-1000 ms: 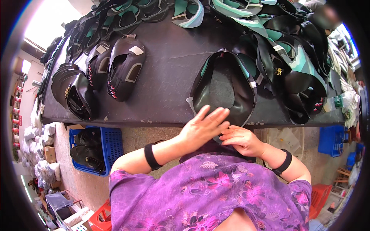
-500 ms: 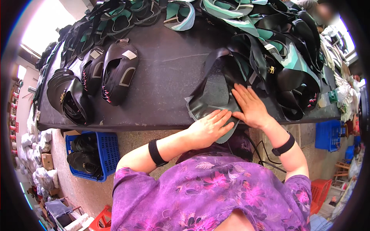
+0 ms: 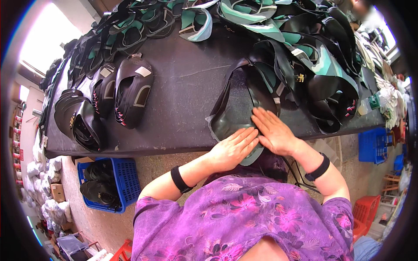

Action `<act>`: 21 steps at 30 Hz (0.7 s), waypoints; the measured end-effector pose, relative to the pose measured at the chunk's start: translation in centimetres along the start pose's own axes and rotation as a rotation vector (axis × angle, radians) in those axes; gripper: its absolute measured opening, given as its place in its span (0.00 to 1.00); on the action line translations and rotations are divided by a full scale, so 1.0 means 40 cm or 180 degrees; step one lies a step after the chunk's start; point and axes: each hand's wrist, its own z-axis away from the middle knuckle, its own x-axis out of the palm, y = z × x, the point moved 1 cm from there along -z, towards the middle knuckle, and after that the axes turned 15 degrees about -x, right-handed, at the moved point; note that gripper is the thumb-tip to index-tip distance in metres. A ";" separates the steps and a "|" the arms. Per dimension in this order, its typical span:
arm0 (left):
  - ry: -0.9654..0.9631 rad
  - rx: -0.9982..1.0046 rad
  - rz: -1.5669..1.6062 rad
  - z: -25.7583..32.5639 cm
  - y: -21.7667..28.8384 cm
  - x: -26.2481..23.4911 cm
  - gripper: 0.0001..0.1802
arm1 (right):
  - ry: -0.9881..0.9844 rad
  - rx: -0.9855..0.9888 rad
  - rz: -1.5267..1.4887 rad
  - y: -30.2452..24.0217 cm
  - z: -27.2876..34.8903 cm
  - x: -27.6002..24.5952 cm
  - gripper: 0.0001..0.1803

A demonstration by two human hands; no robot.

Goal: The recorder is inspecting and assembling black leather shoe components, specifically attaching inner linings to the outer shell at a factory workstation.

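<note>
A black shoe upper (image 3: 237,102) lies opened out at the table's front edge, with a grey-green lining piece showing beneath its near end. My left hand (image 3: 234,148) rests flat across that near end, fingers stretched out to the right. Beside it, my right hand (image 3: 276,132) also lies flat on the upper, its fingers pointing away and left. Both hands have straight fingers and grip nothing. Their fingertips nearly meet. More black uppers (image 3: 275,61) are bunched just behind and to the right, one with a gold ornament (image 3: 300,78).
The dark table (image 3: 183,91) carries stacked black uppers (image 3: 133,89) at left and piles of black and teal uppers (image 3: 196,24) along the back. A plastic bottle (image 3: 369,104) lies near the right edge. Blue crates (image 3: 125,180) (image 3: 371,145) stand on the floor on both sides.
My right hand has slid nearer and slightly left over the upper. My left hand has stayed flat on it with only a small shift. The whole view has tilted a little.
</note>
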 end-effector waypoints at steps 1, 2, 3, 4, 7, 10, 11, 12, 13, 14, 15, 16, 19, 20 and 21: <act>-0.0010 0.0067 0.0005 -0.001 -0.005 -0.005 0.30 | -0.0032 -0.0027 -0.0117 -0.016 0.007 -0.009 0.32; -0.0014 0.0064 -0.0006 -0.003 -0.012 -0.021 0.30 | -0.0140 -0.0065 -0.0150 -0.029 0.015 -0.012 0.35; -0.0082 0.0144 0.0276 -0.008 -0.018 -0.046 0.28 | -0.0260 -0.0063 -0.0202 -0.047 0.016 -0.018 0.38; -0.0153 0.0226 0.0558 -0.010 -0.021 -0.061 0.26 | -0.0207 -0.0091 -0.0266 -0.059 0.016 -0.023 0.39; -0.0117 -0.0084 0.1035 -0.009 -0.019 -0.057 0.27 | -0.0022 -0.0036 -0.0092 -0.084 0.005 -0.007 0.38; -0.0213 -0.0104 0.0774 -0.006 -0.011 -0.056 0.28 | 0.0251 0.0004 0.0394 -0.087 -0.020 0.030 0.32; -0.0227 -0.0105 0.0761 -0.007 -0.013 -0.061 0.28 | 0.0382 -0.0055 0.0639 -0.088 -0.030 0.037 0.29; -0.0132 -0.0174 0.0597 -0.009 -0.016 -0.071 0.29 | 0.0548 -0.0014 0.0521 -0.090 -0.037 0.034 0.25; -0.0044 -0.0245 0.0438 -0.009 -0.018 -0.084 0.31 | 0.0562 -0.0006 0.0508 -0.087 -0.036 0.035 0.25; -0.0209 -0.0460 -0.0164 -0.010 -0.027 -0.111 0.31 | 0.0581 -0.0097 0.0521 -0.083 -0.032 0.036 0.25; -0.0192 -0.0710 -0.0483 -0.008 -0.061 -0.104 0.34 | 0.0600 -0.0188 0.0537 -0.080 -0.027 0.037 0.25; -0.0225 -0.0716 -0.0528 0.005 -0.078 -0.100 0.35 | 0.0675 -0.0246 0.0424 -0.076 -0.025 0.035 0.25; -0.0290 -0.0726 -0.0818 0.020 -0.089 -0.082 0.37 | 0.0674 -0.0367 0.0265 -0.075 -0.021 0.024 0.25; -0.0320 -0.0734 -0.1043 0.020 -0.086 -0.078 0.39 | 0.0643 -0.0329 0.0292 -0.080 -0.024 0.017 0.23; -0.0326 -0.0723 -0.1060 0.018 -0.083 -0.078 0.39 | 0.0662 -0.0324 0.0296 -0.086 -0.032 0.006 0.23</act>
